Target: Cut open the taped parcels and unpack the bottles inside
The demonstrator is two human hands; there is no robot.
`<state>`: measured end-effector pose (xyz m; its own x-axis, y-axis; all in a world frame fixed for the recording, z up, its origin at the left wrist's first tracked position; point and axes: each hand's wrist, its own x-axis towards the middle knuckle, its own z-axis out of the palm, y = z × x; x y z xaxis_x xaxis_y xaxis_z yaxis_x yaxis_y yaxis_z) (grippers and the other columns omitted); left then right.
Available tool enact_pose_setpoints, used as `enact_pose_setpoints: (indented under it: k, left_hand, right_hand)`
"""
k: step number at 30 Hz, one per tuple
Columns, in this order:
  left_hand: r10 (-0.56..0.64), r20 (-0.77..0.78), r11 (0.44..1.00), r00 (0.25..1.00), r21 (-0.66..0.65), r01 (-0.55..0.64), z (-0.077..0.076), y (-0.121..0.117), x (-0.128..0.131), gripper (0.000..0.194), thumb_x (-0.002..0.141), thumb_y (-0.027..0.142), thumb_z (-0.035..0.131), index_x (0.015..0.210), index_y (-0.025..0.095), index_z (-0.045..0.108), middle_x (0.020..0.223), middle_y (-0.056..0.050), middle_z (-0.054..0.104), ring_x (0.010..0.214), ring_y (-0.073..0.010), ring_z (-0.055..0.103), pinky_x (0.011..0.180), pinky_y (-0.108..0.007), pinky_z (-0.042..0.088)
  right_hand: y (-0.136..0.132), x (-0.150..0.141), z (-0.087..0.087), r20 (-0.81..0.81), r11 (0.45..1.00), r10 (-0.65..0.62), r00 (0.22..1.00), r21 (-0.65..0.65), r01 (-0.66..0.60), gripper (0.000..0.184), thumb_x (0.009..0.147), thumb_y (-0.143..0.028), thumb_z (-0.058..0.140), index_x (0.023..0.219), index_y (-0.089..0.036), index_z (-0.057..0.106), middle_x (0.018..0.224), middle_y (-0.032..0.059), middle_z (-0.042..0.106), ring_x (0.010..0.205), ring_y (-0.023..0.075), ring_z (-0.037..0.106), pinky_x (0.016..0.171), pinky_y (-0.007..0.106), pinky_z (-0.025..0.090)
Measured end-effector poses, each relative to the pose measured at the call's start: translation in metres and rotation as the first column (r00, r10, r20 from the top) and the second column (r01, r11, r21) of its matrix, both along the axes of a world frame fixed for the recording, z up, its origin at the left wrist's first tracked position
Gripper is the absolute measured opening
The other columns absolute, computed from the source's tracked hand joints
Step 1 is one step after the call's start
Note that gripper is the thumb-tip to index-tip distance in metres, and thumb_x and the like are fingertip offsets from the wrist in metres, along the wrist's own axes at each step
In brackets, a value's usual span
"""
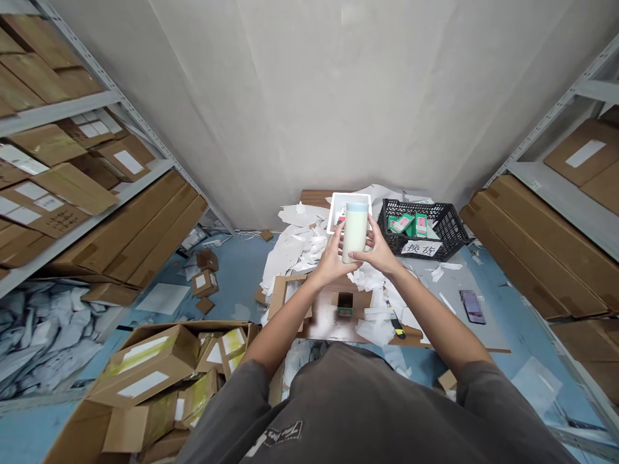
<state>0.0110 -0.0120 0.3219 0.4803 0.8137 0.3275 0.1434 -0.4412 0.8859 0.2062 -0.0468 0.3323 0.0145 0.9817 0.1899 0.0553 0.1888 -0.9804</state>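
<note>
A pale green tumbler (pixel 355 233) with a light blue top stands upright between my two hands, above the table. My left hand (pixel 333 254) closes on its left side, and my right hand (pixel 380 250) grips the right side with the thumb across its lower front. Behind the tumbler is a white tray (pixel 332 212), partly hidden by it. Below my hands, a small open box (pixel 345 304) with a green edge sits on the wooden table (pixel 326 316).
A black plastic basket (pixel 452 225) with green and pink boxes stands right of my hands. Paper scraps (pixel 290 241) litter the table, and a phone (pixel 472 306) lies at right. A large carton (pixel 77 425) of smaller boxes is at lower left. Shelves with cartons flank both sides.
</note>
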Motion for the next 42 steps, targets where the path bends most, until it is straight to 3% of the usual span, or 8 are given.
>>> enact_pose_setpoints:
  k: [4, 9, 12, 19, 24, 30, 37, 42]
  left_hand:
    - [-0.1, 0.051, 0.991, 0.994, -0.08, 0.104, 0.002, 0.001, -0.005, 0.124, 0.076, 0.036, 0.091, 0.175, 0.034, 0.017, 0.153, -0.015, 0.054, 0.123, -0.0288, 0.067, 0.098, -0.042, 0.061]
    - [-0.065, 0.067, 0.992, 0.996, -0.104, 0.072, 0.001, -0.002, -0.007, 0.133, 0.07, 0.037, 0.097, 0.176, 0.033, 0.017, 0.151, -0.016, 0.055, 0.128, -0.0318, 0.065, 0.1, -0.044, 0.061]
    - [-0.133, 0.114, 0.978, 0.985, -0.143, 0.149, 0.004, -0.005, -0.006, 0.133, 0.074, 0.038, 0.095, 0.176, 0.034, 0.011, 0.151, -0.016, 0.056, 0.128, -0.031, 0.066, 0.101, -0.044, 0.061]
    - [-0.111, 0.127, 0.98, 0.986, -0.149, 0.13, 0.005, -0.006, -0.011, 0.135, 0.072, 0.036, 0.096, 0.177, 0.036, 0.011, 0.152, -0.016, 0.057, 0.125, -0.0304, 0.068, 0.099, -0.043, 0.062]
    - [-0.111, 0.091, 0.981, 0.99, -0.153, 0.123, -0.003, -0.003, -0.015, 0.136, 0.068, 0.039, 0.099, 0.176, 0.036, 0.016, 0.167, -0.017, 0.045, 0.138, -0.035, 0.061, 0.103, -0.045, 0.061]
    - [-0.142, 0.137, 0.965, 0.98, -0.201, 0.168, -0.018, -0.007, -0.014, 0.141, 0.071, 0.038, 0.097, 0.177, 0.039, 0.006, 0.163, -0.017, 0.05, 0.135, -0.033, 0.064, 0.101, -0.045, 0.062]
    - [-0.133, 0.093, 0.943, 0.987, -0.294, 0.155, -0.033, -0.016, -0.016, 0.143, 0.068, 0.034, 0.098, 0.178, 0.037, 0.008, 0.161, -0.019, 0.052, 0.123, -0.0307, 0.07, 0.09, -0.039, 0.065]
    - [-0.161, 0.07, 0.936, 0.984, -0.306, 0.175, -0.043, -0.02, -0.023, 0.145, 0.062, 0.04, 0.103, 0.177, 0.036, 0.015, 0.164, -0.018, 0.049, 0.125, -0.0311, 0.069, 0.096, -0.043, 0.065]
  right_hand:
    - [-0.001, 0.001, 0.004, -0.01, 0.998, 0.057, 0.998, -0.005, -0.057, 0.141, 0.069, -0.045, 0.097, 0.178, -0.038, 0.008, 0.158, 0.0152, 0.056, 0.135, 0.0383, 0.064, 0.113, 0.061, 0.054]
    - [-0.004, -0.002, 0.006, 0.054, 0.999, -0.026, 0.998, 0.039, 0.024, 0.139, 0.069, -0.042, 0.097, 0.178, -0.038, 0.011, 0.162, 0.016, 0.052, 0.138, 0.0394, 0.061, 0.114, 0.062, 0.054]
    - [-0.006, -0.006, 0.007, 0.061, 1.0, 0.016, 0.998, 0.015, -0.017, 0.14, 0.069, -0.042, 0.097, 0.178, -0.037, 0.01, 0.166, 0.016, 0.048, 0.144, 0.0407, 0.057, 0.116, 0.062, 0.052]
    - [-0.01, -0.008, 0.006, 0.025, 0.999, 0.04, 0.999, 0.0, -0.04, 0.141, 0.069, -0.043, 0.097, 0.178, -0.04, 0.007, 0.17, 0.015, 0.043, 0.143, 0.0401, 0.058, 0.111, 0.06, 0.057]
    - [-0.013, -0.009, 0.001, 0.029, 0.999, 0.046, 0.999, -0.024, -0.046, 0.138, 0.068, -0.039, 0.097, 0.178, -0.04, 0.012, 0.164, 0.0143, 0.05, 0.133, 0.0389, 0.065, 0.105, 0.058, 0.061]
    - [-0.016, -0.011, -0.016, 0.028, 0.998, 0.042, 0.999, -0.04, -0.041, 0.138, 0.069, -0.043, 0.097, 0.178, -0.037, 0.012, 0.154, 0.0145, 0.058, 0.126, 0.0373, 0.068, 0.104, 0.059, 0.061]
    - [-0.02, -0.01, -0.034, 0.05, 0.996, 0.029, 0.998, -0.087, -0.024, 0.138, 0.067, -0.038, 0.096, 0.178, -0.036, 0.014, 0.146, 0.0133, 0.061, 0.119, 0.0345, 0.069, 0.104, 0.059, 0.06]
    - [-0.026, -0.008, -0.042, 0.066, 0.994, 0.009, 0.998, -0.107, -0.002, 0.134, 0.067, -0.036, 0.093, 0.177, -0.036, 0.017, 0.14, 0.0123, 0.063, 0.114, 0.032, 0.069, 0.102, 0.056, 0.06]
